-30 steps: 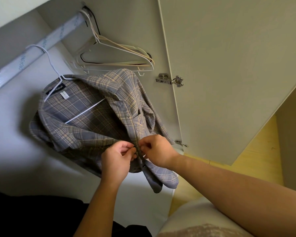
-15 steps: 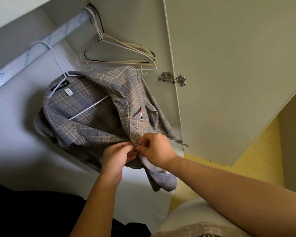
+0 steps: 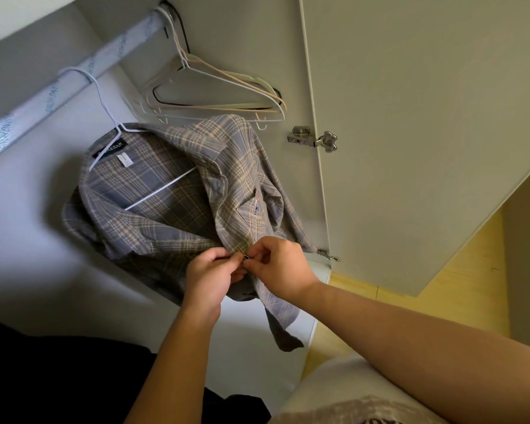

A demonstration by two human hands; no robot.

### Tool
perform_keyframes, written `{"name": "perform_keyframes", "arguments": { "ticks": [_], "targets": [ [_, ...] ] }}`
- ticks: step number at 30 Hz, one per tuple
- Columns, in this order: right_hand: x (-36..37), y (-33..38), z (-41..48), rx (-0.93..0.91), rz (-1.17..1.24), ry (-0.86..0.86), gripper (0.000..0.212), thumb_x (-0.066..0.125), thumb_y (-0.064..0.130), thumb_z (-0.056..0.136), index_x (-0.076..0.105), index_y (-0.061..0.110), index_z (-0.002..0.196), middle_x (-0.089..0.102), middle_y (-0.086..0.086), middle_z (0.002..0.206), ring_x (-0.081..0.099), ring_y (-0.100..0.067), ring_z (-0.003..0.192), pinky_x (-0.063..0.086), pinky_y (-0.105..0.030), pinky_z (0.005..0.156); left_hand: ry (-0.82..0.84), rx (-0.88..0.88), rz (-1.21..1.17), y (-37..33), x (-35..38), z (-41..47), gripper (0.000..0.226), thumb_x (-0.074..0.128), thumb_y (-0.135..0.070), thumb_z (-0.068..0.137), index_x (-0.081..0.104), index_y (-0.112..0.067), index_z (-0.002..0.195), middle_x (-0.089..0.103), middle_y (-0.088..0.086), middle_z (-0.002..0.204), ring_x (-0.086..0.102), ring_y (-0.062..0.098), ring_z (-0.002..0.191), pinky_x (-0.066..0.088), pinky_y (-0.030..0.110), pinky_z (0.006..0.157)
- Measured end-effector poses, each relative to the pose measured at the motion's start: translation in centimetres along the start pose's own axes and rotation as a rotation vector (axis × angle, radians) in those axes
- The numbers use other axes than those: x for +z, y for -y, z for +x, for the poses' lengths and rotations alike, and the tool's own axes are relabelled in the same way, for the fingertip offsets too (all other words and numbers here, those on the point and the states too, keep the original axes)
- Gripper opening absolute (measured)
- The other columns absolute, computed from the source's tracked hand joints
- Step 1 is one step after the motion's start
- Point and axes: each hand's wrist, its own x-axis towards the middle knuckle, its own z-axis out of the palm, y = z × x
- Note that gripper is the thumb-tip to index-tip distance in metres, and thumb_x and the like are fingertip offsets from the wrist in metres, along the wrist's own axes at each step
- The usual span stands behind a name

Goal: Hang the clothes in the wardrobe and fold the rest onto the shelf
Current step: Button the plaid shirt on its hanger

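Plaid shirt (image 3: 172, 215) hangs on its hanger (image 3: 104, 111); both my hands, left (image 3: 210, 278) and right (image 3: 280, 269), pinch its placket at a button (image 3: 246, 256), so I'd keep the cloth taut while easing it through.

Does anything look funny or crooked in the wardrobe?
The plaid shirt hangs bunched and lopsided on its white hanger, front still gaping while the left hand and right hand pinch a button. Nothing looks torn or spilled.
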Motion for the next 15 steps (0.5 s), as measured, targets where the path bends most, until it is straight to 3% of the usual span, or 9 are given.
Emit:
{"name": "perform_keyframes", "arguments": {
  "ticks": [5, 10, 15],
  "targets": [
    [0.12, -0.10, -0.20, 0.015, 0.010, -0.016, 0.008, 0.075, 0.025, 0.086, 0.072, 0.017, 0.087, 0.068, 0.007, 0.078, 0.064, -0.011, 0.076, 0.052, -0.020, 0.070, -0.005, 0.068, 0.092, 0.05, -0.14, 0.00, 0.004, 0.070, -0.007, 0.090, 0.069, -0.011, 0.092, 0.075, 0.004, 0.077, 0.072, 0.015, 0.070, 0.057, 0.027, 0.068],
    [0.27, -0.21, 0.03, 0.056, 0.032, -0.012, 0.006, 0.074, 0.023, 0.086, 0.073, 0.020, 0.082, 0.070, 0.005, 0.079, 0.064, -0.013, 0.077, 0.054, -0.030, 0.074, -0.007, 0.120, 0.144, 0.09, -0.02, -0.30, 0.003, 0.069, -0.007, 0.091, 0.067, -0.010, 0.092, 0.076, 0.004, 0.080, 0.073, 0.013, 0.073, 0.057, 0.022, 0.065],
    [0.44, -0.37, 0.26, 0.167, 0.102, 0.017, 0.019, 0.074, 0.022, 0.084, 0.065, 0.029, 0.069, 0.070, 0.004, 0.072, 0.067, -0.017, 0.071, 0.058, -0.037, 0.074, -0.014, 0.119, 0.178, 0.54, 0.01, -0.05, 0.003, 0.070, -0.008, 0.091, 0.067, -0.009, 0.090, 0.075, 0.002, 0.076, 0.073, 0.017, 0.075, 0.057, 0.025, 0.066]
  ]
}}
